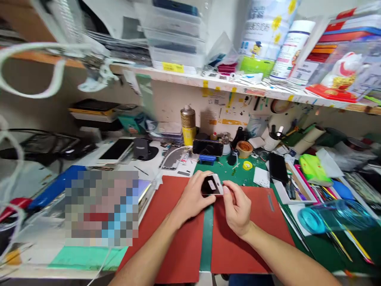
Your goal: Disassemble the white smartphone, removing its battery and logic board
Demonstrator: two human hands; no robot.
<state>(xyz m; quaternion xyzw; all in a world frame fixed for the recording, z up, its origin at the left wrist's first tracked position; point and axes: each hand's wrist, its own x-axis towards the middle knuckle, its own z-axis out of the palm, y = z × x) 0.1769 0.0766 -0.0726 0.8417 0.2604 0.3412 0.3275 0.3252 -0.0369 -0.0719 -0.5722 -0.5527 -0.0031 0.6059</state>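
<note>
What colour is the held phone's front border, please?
The phone's border is white, clearest in head view.

Tools (pixel 292 190) and tape rolls (pixel 245 155) suggest a workshop.

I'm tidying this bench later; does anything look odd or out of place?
Yellow tape scraps clutter the wall, looking untidy. The held phone also shows a pale rectangle on its screen; sticker or reflection, I can't tell.

A white figurine (pixel 347 68), probably a cat, tops the shelf (pixel 178 78).
</note>
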